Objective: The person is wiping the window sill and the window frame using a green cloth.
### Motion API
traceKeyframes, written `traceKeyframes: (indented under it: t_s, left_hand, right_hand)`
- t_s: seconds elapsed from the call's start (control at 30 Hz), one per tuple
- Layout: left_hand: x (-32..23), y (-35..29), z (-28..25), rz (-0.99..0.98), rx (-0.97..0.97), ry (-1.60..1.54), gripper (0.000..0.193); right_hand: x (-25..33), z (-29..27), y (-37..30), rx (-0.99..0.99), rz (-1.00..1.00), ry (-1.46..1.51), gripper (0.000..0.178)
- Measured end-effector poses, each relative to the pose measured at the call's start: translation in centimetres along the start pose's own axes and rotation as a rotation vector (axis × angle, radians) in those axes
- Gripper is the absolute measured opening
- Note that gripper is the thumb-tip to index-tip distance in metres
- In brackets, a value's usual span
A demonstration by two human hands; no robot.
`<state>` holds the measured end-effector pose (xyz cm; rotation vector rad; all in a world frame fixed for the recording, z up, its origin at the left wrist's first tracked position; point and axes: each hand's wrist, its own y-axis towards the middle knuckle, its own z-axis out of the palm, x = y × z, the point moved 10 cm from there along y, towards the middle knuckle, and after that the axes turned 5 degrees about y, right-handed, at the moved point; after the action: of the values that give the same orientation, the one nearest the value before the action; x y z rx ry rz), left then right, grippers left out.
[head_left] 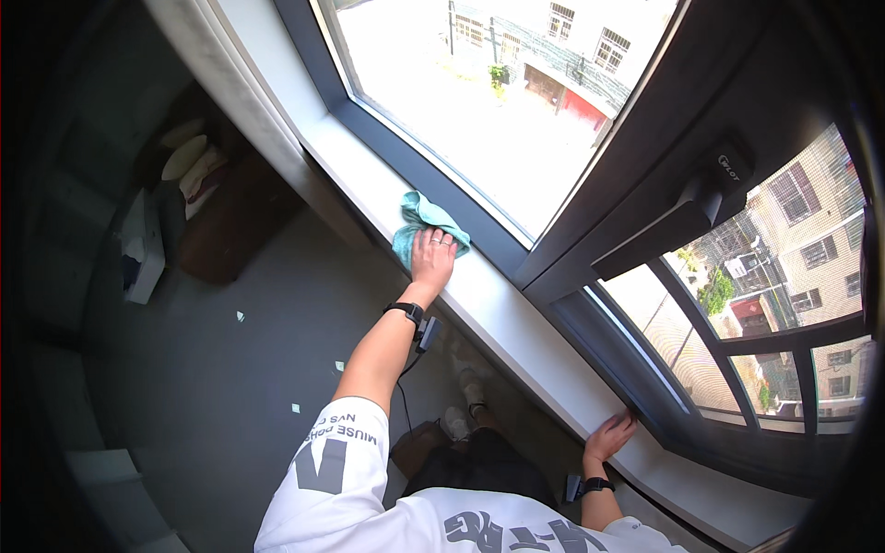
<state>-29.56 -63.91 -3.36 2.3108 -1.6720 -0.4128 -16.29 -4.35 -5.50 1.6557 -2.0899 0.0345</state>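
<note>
My left hand [432,259] presses a crumpled teal cloth [424,210] against the white windowsill [498,309], its fingers over the lower part of the cloth. The cloth bunches up beyond my fingertips and reaches across to the dark window frame. Farther right and nearer to me, my right hand [608,438] rests on the sill with nothing in it, fingers stretched toward the frame. Each wrist wears a black strap with a small dark device; a cable hangs from the left one.
A dark window frame [369,129] borders the sill, with a black window handle [673,226] on the right. A pale curtain [207,51] hangs at the upper left. Brown furniture [221,230] and a white box-like piece [146,267] stand on the grey floor.
</note>
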Motion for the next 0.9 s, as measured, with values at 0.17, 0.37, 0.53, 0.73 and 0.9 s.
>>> traceKeyframes:
  t_s: [0.17, 0.37, 0.53, 0.73, 0.9]
  left_hand:
    - [-11.6, -6.6, -3.0, 0.288, 0.109, -0.392, 0.025]
    - [-2.7, -1.0, -1.1, 0.355, 0.149, -0.35, 0.029]
    - [13.3, 7.7, 2.1, 0.079, 0.204, -0.16, 0.031]
    - [22.6, 12.9, 3.7, -0.005, 0.113, -0.112, 0.033]
    - [28.8, 18.2, 5.8, 0.0, 0.123, -0.086, 0.032]
  right_hand:
    - [-0.8, -0.9, 0.7, 0.002, -0.042, -0.061, 0.041]
    - [-5.1, 2.0, 0.4, 0.081, 0.089, -0.059, 0.045]
    - [0.9, -1.2, 0.9, 0.004, -0.032, -0.083, 0.046]
    - [2.9, -1.4, 1.2, -0.011, 0.08, -0.107, 0.044]
    - [3.9, -1.5, -0.9, -0.046, 0.182, -0.156, 0.043]
